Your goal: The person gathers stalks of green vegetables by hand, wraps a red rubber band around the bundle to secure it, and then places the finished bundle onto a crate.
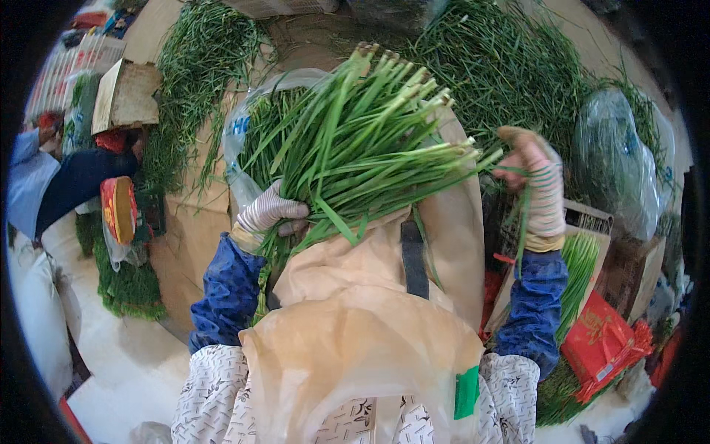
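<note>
My left hand, in a striped glove, is closed around the leafy end of a thick bunch of garlic chives. The bunch fans out across my lap, its pale cut ends pointing up and to the right. My right hand, also gloved and blurred by motion, is just right of the stalk ends. Between its fingers is a green blade that hangs down past the wrist. Beneath the bunch, a clear plastic bag with blue print holds more green leaves. A tan apron covers my front.
Heaps of loose green leaves lie at upper left and upper right. A stuffed plastic bag stands at right, above bundled chives and a red bag. At left are a cardboard box and another person's arm.
</note>
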